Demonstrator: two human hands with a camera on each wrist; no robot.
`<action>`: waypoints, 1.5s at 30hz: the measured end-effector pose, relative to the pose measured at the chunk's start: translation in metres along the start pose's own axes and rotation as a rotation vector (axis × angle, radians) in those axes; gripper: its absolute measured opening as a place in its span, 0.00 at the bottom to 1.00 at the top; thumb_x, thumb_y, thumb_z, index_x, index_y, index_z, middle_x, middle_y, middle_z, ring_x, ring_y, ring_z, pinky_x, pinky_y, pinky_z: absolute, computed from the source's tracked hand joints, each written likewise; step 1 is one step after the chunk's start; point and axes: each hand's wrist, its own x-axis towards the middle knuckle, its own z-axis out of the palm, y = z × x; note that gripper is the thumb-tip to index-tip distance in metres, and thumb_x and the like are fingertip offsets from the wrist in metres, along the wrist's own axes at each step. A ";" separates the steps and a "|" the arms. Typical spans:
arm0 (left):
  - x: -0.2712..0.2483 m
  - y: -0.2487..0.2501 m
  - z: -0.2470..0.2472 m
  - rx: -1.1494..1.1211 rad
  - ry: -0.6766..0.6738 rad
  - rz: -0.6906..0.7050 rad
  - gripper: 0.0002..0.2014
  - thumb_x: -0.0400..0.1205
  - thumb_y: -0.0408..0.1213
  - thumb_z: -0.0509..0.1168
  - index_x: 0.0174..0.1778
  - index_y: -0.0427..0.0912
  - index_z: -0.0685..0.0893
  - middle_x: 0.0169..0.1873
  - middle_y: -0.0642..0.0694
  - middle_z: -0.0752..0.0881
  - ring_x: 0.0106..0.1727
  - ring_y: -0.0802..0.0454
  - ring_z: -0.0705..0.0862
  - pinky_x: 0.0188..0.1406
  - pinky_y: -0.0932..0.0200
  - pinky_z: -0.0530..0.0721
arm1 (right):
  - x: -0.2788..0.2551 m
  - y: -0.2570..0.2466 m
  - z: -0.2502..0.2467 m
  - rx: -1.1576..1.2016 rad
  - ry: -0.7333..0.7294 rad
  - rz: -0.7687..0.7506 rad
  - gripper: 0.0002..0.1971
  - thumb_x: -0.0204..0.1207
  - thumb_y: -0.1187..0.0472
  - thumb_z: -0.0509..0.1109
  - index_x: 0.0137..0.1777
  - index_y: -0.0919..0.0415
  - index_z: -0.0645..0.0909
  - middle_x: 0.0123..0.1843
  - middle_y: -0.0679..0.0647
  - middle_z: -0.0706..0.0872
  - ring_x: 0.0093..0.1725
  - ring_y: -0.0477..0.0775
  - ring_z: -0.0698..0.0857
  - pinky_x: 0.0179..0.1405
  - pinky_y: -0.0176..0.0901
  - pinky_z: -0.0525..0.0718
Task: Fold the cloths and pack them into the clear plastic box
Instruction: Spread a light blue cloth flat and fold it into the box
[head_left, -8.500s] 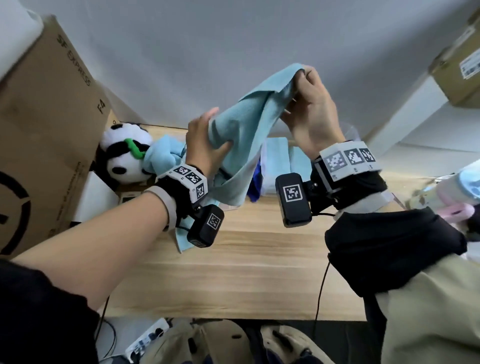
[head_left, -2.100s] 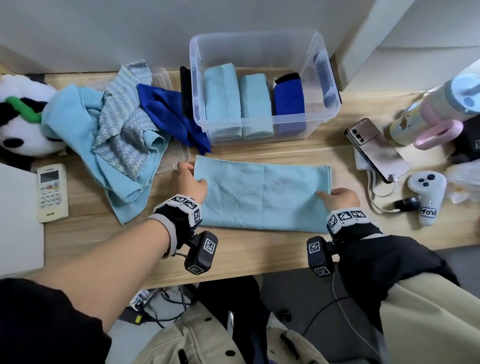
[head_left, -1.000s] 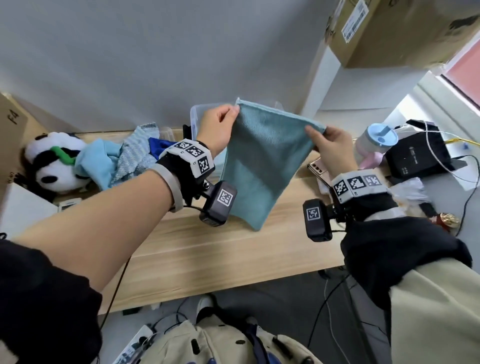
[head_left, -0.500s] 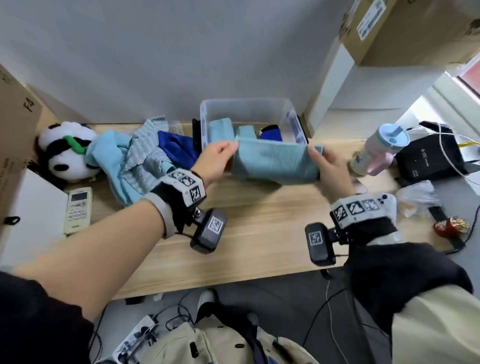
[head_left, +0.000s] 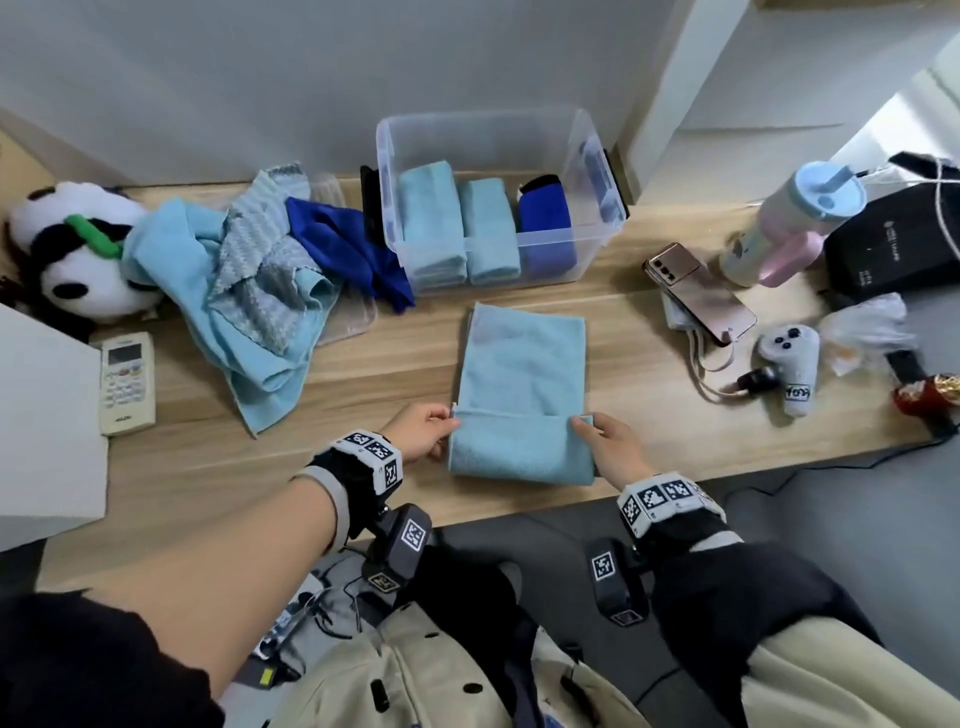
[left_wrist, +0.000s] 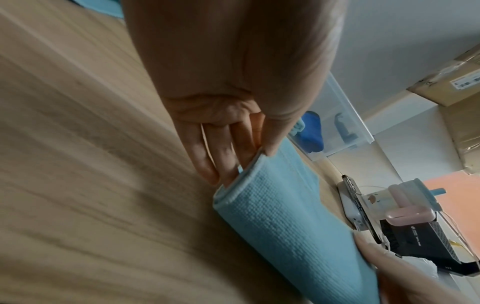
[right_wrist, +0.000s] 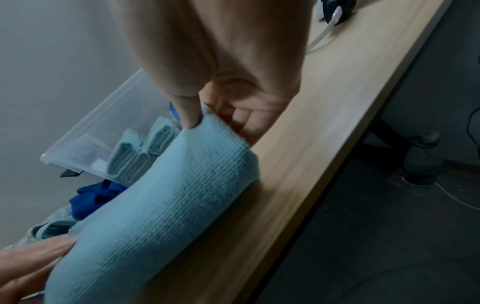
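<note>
A light blue cloth (head_left: 523, 374) lies lengthwise on the wooden table (head_left: 363, 441), its near end turned up and over into a fold (head_left: 519, 447). My left hand (head_left: 428, 431) pinches the fold's left corner (left_wrist: 249, 164) between thumb and fingers. My right hand (head_left: 605, 439) pinches the right corner (right_wrist: 205, 119). The clear plastic box (head_left: 597, 156) stands at the back and holds two folded light blue cloths (head_left: 431, 218) and a dark blue one (head_left: 545, 223). A heap of unfolded cloths (head_left: 249, 280) lies left of the box.
A panda toy (head_left: 67, 254) and a remote (head_left: 127, 382) sit at the left by a white block (head_left: 41, 426). On the right are a phone (head_left: 701, 293), a controller (head_left: 792, 364), a tumbler (head_left: 795, 218) and a black device (head_left: 893, 249). The table edge runs close under my hands.
The cloth was held up in the air, then came down onto the table. Both hands now pinch its near end, turned over away from me.
</note>
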 end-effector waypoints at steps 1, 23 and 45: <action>0.001 0.002 0.000 -0.010 0.000 -0.010 0.12 0.83 0.32 0.60 0.34 0.45 0.78 0.29 0.45 0.78 0.27 0.51 0.76 0.32 0.59 0.79 | 0.002 0.000 0.000 0.004 -0.001 0.009 0.06 0.82 0.62 0.62 0.51 0.61 0.80 0.46 0.55 0.83 0.50 0.55 0.81 0.44 0.45 0.80; 0.072 0.071 -0.017 -0.068 0.230 0.044 0.16 0.80 0.27 0.62 0.62 0.40 0.82 0.57 0.39 0.83 0.41 0.43 0.81 0.57 0.42 0.80 | 0.050 0.003 -0.002 -0.311 -0.039 0.101 0.04 0.72 0.65 0.73 0.38 0.57 0.82 0.36 0.49 0.83 0.45 0.50 0.81 0.44 0.37 0.75; 0.083 0.060 -0.035 0.206 0.335 0.282 0.16 0.75 0.24 0.65 0.58 0.41 0.83 0.60 0.41 0.77 0.57 0.50 0.78 0.67 0.61 0.72 | 0.059 -0.002 0.018 -0.082 0.036 0.006 0.07 0.72 0.66 0.74 0.48 0.61 0.81 0.45 0.58 0.85 0.41 0.47 0.81 0.36 0.25 0.76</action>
